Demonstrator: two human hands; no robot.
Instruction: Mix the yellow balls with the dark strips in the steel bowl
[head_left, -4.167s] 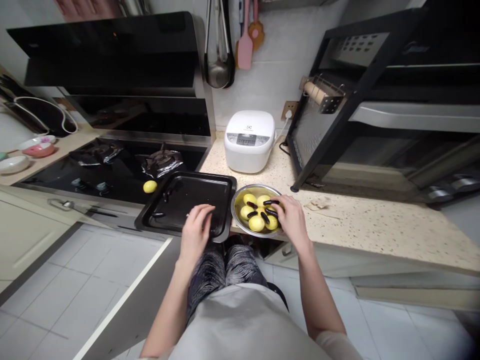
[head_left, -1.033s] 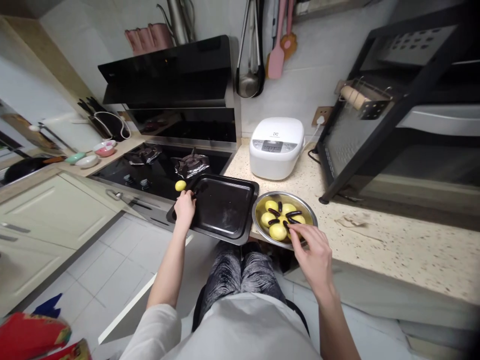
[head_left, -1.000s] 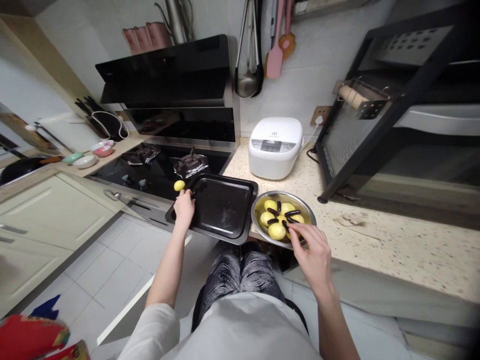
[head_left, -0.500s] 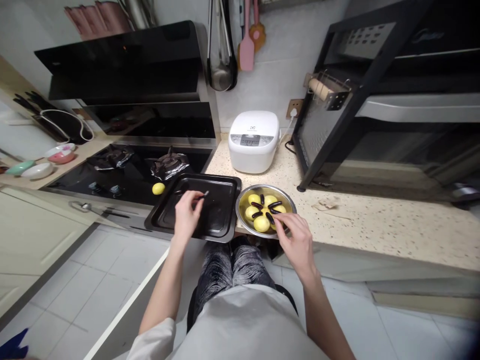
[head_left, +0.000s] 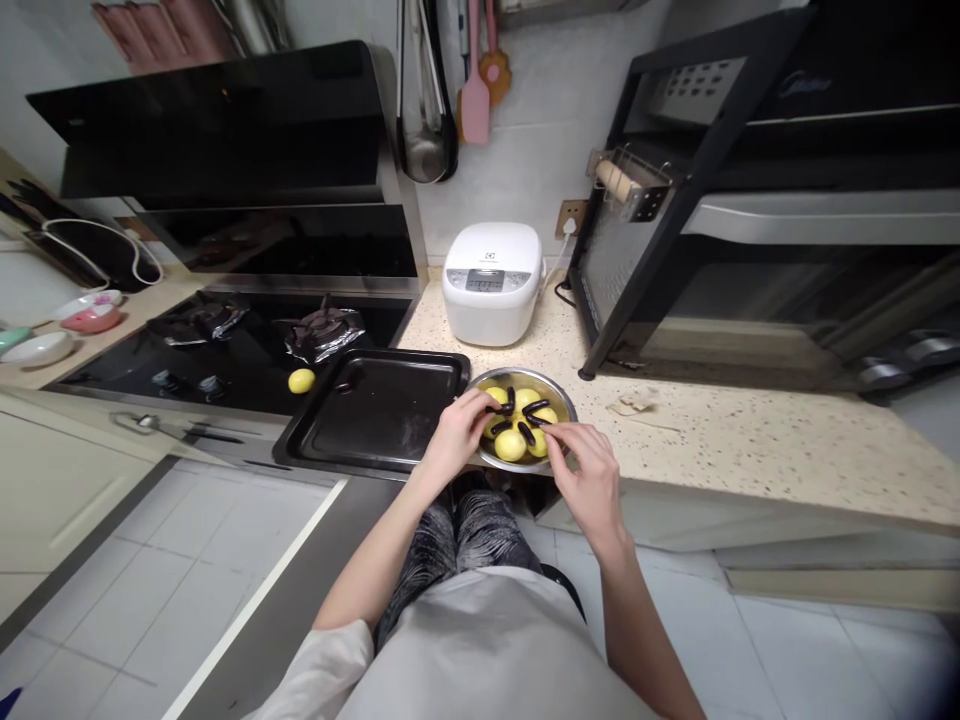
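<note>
Right between the two sets of fingertips sits a metal bowl point(head_left: 561, 392), holding several yellow rounds point(head_left: 510, 445) with dark oblong pieces point(head_left: 526, 433) laid over and between them; the left hand point(head_left: 459, 432) reaches over the near rim, its thumb and forefinger drawn together on one dark piece at the bowl's left side; the right hand point(head_left: 589, 465) comes in from the other side, thumb and forefinger close at the end of another piece, though I cannot tell whether they grip it. Just left of the left fingers lies a black tray point(head_left: 375, 405), overlapping the edge of the hob point(head_left: 247, 370); farther out that way, past the tray, one lone yellow round point(head_left: 301, 381) rests on the hob; beyond both sets of fingertips stands a white rice cooker point(head_left: 491, 285); to the right of the right fingers, a crumpled scrap point(head_left: 634, 405) lies on the speckled counter point(head_left: 720, 440).
</note>
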